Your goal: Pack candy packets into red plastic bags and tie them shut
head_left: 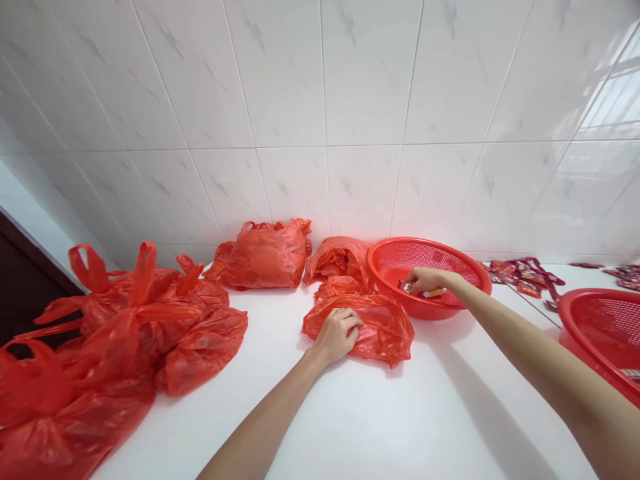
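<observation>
My left hand (339, 335) is closed on the near left edge of a red plastic bag (385, 337), which lies on the white table with its mouth held open. Inside the red mesh basket (425, 308), my right hand (429, 279) reaches down with its fingers closed around small wrapped packets (434, 293). Part of one packet has a dark and white print, another end looks yellow and white. How many there are is hidden by the hand. The basket stands just right of the bag, close to the wall.
Several filled red bags (125, 327) with knotted handles crowd the left. A full red bag (270, 253) and crumpled red bags (343, 257) rest by the tiled wall. At right are a second red basket (605, 320) and small red packets (525, 275) with a strap.
</observation>
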{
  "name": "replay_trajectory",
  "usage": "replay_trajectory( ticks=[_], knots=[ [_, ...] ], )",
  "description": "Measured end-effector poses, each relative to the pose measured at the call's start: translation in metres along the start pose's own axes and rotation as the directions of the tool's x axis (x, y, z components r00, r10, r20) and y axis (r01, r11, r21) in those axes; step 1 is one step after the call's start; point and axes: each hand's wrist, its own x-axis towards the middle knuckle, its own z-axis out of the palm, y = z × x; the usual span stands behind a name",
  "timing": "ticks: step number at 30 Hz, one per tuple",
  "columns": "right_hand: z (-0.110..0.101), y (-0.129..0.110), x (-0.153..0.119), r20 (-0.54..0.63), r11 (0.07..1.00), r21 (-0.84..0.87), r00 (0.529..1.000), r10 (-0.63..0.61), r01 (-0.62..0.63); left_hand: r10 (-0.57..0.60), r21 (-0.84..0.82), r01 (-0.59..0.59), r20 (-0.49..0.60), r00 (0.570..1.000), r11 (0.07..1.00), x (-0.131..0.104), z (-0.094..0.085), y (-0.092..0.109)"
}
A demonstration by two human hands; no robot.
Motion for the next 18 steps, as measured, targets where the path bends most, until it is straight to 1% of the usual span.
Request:
replay_trajectory(
  ticks=[3, 5, 7, 9, 15, 18],
  knots=[
    [0.007, -0.012, 0.000, 0.120, 0.996, -0.017, 0.989, 0.086, -0.085, -0.007, 0.002, 0.007, 0.004, 1.000, 1.000, 0.000, 0.000, 0.000],
    [0.014, -0.017, 0.000, 0.158, 0.990, -0.029, 0.977, 0.143, -0.140, -0.009, 0.003, 0.009, 0.012, 1.000, 1.000, 0.000, 0.000, 0.000],
    [0.019, -0.019, 0.000, 0.169, 0.982, -0.040, 0.967, 0.191, -0.187, -0.010, 0.005, 0.010, 0.021, 1.000, 1.000, 0.000, 0.000, -0.001],
    [0.019, -0.019, 0.000, 0.178, 0.975, -0.055, 0.959, 0.221, -0.215, -0.010, 0.005, 0.010, 0.028, 1.000, 1.000, 0.000, 0.001, -0.001],
    [0.007, -0.014, 0.004, 0.230, 0.970, -0.094, 0.943, 0.242, -0.226, -0.013, 0.004, 0.013, 0.030, 0.999, 1.000, 0.000, 0.002, -0.001],
    [0.009, -0.011, 0.010, 0.228, 0.965, -0.094, 0.938, 0.261, -0.245, -0.020, 0.004, 0.020, 0.029, 0.999, 1.000, 0.000, 0.003, -0.002]
  ],
)
